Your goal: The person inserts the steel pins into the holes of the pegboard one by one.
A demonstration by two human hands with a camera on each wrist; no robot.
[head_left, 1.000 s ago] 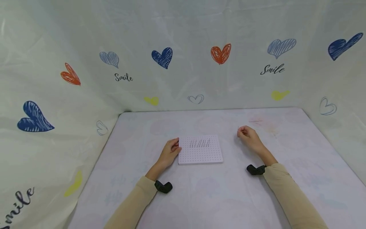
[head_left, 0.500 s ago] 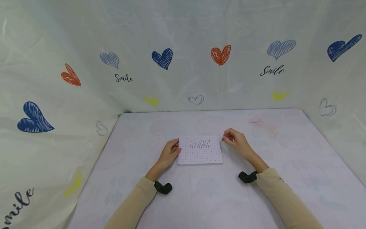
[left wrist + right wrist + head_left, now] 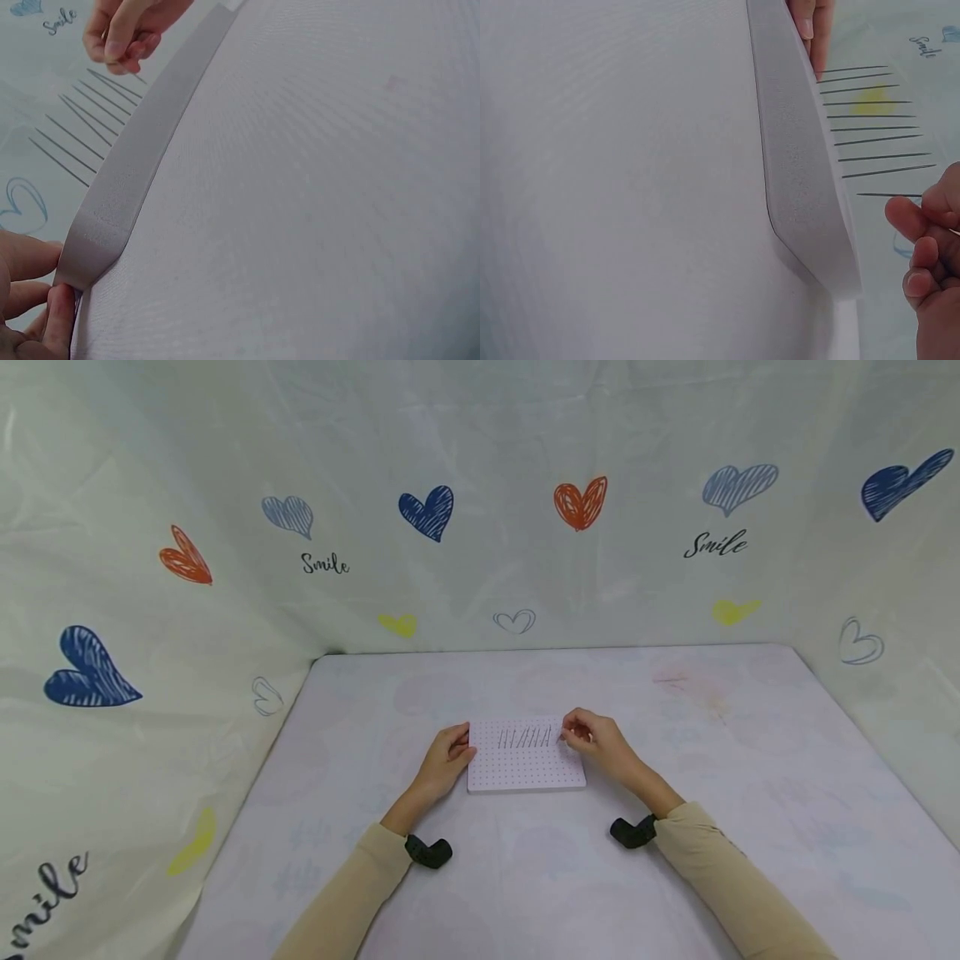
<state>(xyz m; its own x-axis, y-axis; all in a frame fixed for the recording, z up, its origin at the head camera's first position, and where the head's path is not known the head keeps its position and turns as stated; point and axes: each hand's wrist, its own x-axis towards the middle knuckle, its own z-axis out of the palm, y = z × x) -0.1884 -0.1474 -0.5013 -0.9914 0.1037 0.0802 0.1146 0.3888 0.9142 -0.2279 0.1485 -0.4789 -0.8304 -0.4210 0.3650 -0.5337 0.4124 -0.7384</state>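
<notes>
A white board with rows of small holes (image 3: 525,773) lies on the table. Several thin dark needle-like pins (image 3: 523,737) stand in one row in its far half, some leaning slightly. At the board's left edge, my left hand (image 3: 442,762) grips the side between thumb and fingers, as the left wrist view shows at the corner (image 3: 71,274). My right hand (image 3: 602,743) is over the board's right part, just right of the row. Between its thumb and forefinger it pinches one more thin pin (image 3: 881,195), whose tip is close above the board's face, apart from it.
The board rests on a pale tabletop (image 3: 525,877) with faint coloured stains at the far right (image 3: 693,689). A white curtain printed with hearts (image 3: 480,568) rises behind the table's far edge and along the left. Dark wrist devices (image 3: 633,832) sit at both cuffs.
My right hand has moved left and slightly nearer, from the tabletop right of the board to over its right part, carrying the pin. The left hand and board have stayed put.
</notes>
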